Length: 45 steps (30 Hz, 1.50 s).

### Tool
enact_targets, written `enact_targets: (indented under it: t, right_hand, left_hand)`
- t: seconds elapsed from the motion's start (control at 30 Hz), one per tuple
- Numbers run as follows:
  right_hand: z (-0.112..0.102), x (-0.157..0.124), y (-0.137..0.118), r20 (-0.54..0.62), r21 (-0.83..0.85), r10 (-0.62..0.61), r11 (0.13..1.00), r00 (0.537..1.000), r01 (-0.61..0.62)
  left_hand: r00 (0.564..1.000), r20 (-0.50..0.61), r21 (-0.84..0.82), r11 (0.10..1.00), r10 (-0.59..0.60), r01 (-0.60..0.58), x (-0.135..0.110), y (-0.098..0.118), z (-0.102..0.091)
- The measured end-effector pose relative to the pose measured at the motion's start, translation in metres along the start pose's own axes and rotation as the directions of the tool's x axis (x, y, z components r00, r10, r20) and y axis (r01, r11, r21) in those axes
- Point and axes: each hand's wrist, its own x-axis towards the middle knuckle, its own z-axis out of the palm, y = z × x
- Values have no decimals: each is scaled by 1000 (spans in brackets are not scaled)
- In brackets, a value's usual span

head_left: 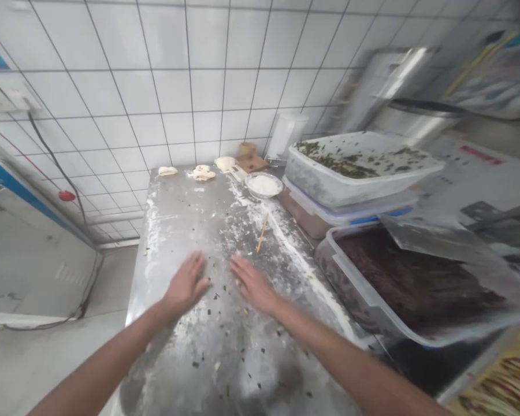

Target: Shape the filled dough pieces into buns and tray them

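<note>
Both hands, the left hand (185, 284) and the right hand (252, 283), are spread empty over a floured steel table (177, 231) backed by white wall tiles (164, 86); a wooden stick (262, 234) is laid beyond them, its long axis aimed toward the tiles.

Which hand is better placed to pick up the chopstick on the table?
Probably the right hand: it lies nearer the chopstick, just past its fingertips, while the left hand is farther off.

Two bare, apparently slim forearms (112, 349)

Steel table (177, 242) lies before the hands (186, 283); plastic tubs (329, 190) block rightward
</note>
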Motion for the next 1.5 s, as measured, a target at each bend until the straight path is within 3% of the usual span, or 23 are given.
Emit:
enact_targets:
  t: [0.13,0.2,0.27,0.33,0.4,0.53,0.63,0.67,0.73,0.8,0.87,0.93,1.03,1.1,1.13,1.17,1.23,1.3,1.4,1.47,1.5]
  right_hand:
    - [-2,100,77,8,-25,184,983,983,-184]
    - [5,135,95,22,-35,247,969,969,-246]
    - [12,144,89,45,-39,199,980,979,-197]
    - [16,125,61,90,-31,61,998,994,-58]
    - [16,80,18,142,-4,-52,999,988,53]
    - [-4,-49,-73,202,91,-68,995,977,51]
    - [-27,-127,-104,236,164,-50,986,970,11]
    - [-34,-143,-102,215,159,-8,987,977,-27]
    - [-43,-161,-86,119,91,174,978,978,-185]
    - [-42,-166,-68,-7,6,408,913,913,-408]
    - [-31,-163,-67,-67,-33,528,847,846,-531]
    - [-14,-162,-89,-20,-20,475,880,880,-475]
    - [4,-166,-133,90,79,226,969,970,-234]
    - [1,-166,-136,85,110,143,982,986,-152]
    - [-4,-162,-127,55,96,169,980,984,-174]
    - [-11,-155,-113,14,71,227,971,974,-227]
    - [-21,-137,-82,-72,19,414,910,907,-414]
    - [-24,-123,-70,-55,0,494,869,868,-495]
    - [-16,-133,-97,70,31,345,937,936,-348]
    - [-13,-161,-122,93,81,213,972,973,-220]
    - [-14,-177,-129,75,85,210,973,975,-216]
  left_hand:
    - [982,-106,71,984,-154,162,76,-67,-2]
    - [984,-97,89,983,-152,161,99,-74,5]
    - [995,-43,83,993,-86,89,99,-61,11]
    - [999,29,47,999,25,-26,76,-35,15]
    - [988,78,-11,991,134,-133,32,0,15]
    - [950,172,-163,958,262,-235,-82,73,3]
    - [893,301,-262,929,335,-261,-137,101,-17]
    - [897,307,-260,935,317,-242,-143,102,-23]
    - [957,241,-189,975,160,-115,-138,96,-30]
    - [989,97,-105,987,-108,118,-124,95,-24]
    - [961,-10,-93,957,-278,276,-116,111,-9]
    - [970,3,-147,959,-243,241,-123,146,9]
    - [990,91,-259,957,-110,130,-144,190,22]
    - [985,84,-254,953,-149,165,-146,187,17]
    - [979,60,-223,954,-193,202,-141,176,11]
    - [971,19,-182,954,-237,236,-133,159,5]
    - [950,-36,-117,945,-311,305,-109,125,-4]
    - [958,-33,-79,956,-286,283,-89,107,-5]
    - [994,93,-124,990,-58,69,-87,130,4]
    - [977,181,-218,973,115,-74,-110,162,8]
    - [968,199,-257,962,150,-96,-127,175,7]
